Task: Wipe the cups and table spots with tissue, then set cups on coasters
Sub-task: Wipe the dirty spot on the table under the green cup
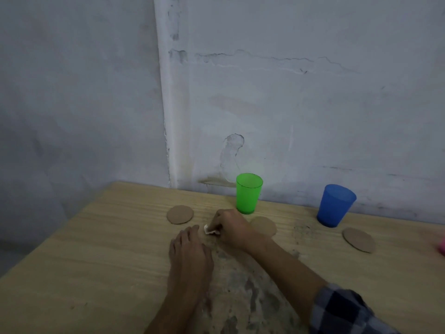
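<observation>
A green cup [248, 193] stands upright near the wall, directly on the wooden table [96, 249]. Further right a blue cup [335, 205] also stands on the bare wood. Three round brown coasters lie flat: the left coaster [180, 214], the middle coaster [265, 225] partly behind my right hand, and the right coaster [359, 239]. My right hand [232, 229] presses a small white tissue [210, 230] onto the table in front of the green cup. My left hand [190, 251] rests flat on the table beside it, fingers close together, holding nothing.
Grey dirty marks [243, 285] spread over the wood between my arms and toward the blue cup. A pink object [441, 245] shows at the right edge. A cracked pale wall [289, 92] stands right behind the table, and the table's left edge runs diagonally.
</observation>
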### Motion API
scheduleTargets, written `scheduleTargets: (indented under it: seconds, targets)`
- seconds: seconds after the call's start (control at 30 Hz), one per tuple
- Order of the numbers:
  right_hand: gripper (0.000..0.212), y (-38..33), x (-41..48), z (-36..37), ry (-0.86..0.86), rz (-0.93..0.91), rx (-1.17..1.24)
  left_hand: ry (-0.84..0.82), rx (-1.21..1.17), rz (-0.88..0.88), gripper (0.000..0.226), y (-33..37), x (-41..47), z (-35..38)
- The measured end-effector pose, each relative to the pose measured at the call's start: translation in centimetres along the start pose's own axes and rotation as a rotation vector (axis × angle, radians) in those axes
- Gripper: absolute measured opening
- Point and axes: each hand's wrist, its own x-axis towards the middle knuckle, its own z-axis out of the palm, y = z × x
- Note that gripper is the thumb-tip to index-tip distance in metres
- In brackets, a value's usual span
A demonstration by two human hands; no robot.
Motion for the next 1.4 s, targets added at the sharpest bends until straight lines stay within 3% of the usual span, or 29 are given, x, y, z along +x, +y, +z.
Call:
scheduleTargets:
  seconds: [0.07,0.2,0.3,0.43,0.67,0.87,1.03,1.2,1.4]
  targets:
    - [0.014,0.0,-0.1,-1.2,-0.013,0.017,0.037,-0.017,-0.012,-0.002,0.047,0.1,0.0,0.0]
    - [0.018,1.0,1.8,-2.2,0.12,0.141,0.0,-0.029,-0.021,0.01,0.045,0.1,0.2,0.1]
    - [0.019,1.1,2.2,-1.5,0.041,0.214,-0.095,-0.051,-0.038,-0.003,0.046,0.2,0.2,0.0]
    - [0.024,0.3,1.0,-0.3,0.105,0.291,-0.128,-0.066,-0.046,0.001,0.047,0.2,0.2,0.0]
    - [0.017,-2.3,-1.7,0.6,0.029,0.196,-0.103,-0.033,-0.075,-0.013,0.048,-0.1,-0.2,0.3]
    - [0.029,-0.2,-1.6,-0.9,0.143,0.464,-0.195,0.011,-0.143,-0.013,0.047,0.0,-0.5,-0.5]
    - [0.032,-1.7,-1.4,0.1,0.073,0.381,-0.246,0.027,-0.119,0.007,0.052,-0.1,-0.2,-0.1]
    - [0.032,-0.2,-1.6,-1.2,0.119,0.478,-0.29,-0.016,-0.118,-0.001,0.05,0.1,-0.2,-0.3]
    - [0.026,-1.7,-1.8,-0.2,0.084,0.267,-0.206,-0.045,-0.075,-0.012,0.05,0.1,0.2,-0.4]
